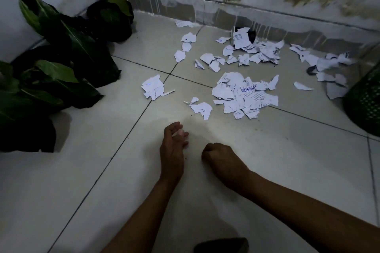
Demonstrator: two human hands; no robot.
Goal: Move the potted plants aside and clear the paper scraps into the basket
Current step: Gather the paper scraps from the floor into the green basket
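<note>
Dark-leaved potted plants (61, 51) already sit at the left edge, so it looks like scrap-clearing time. Left hand (173, 144) pinches a small white scrap; right hand (219, 157) is fisted, contents unclear. Torn white paper scraps (244, 94) litter centre-right; next they go into the green mesh basket (366, 98) at the right edge.

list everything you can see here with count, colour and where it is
potted plants: several, exact count unclear, dark green leaves, along the left wall and corner
paper scraps: many, white with print, scattered on the floor from centre to the far wall
basket: one, green mesh, right edge, partly cut off
dark object: one, black, by the far wall among scraps, unclear what
floor: pale tiles
left hand: one, low centre, small white scrap in its fingers
right hand: one, beside it, closed into a fist
</note>
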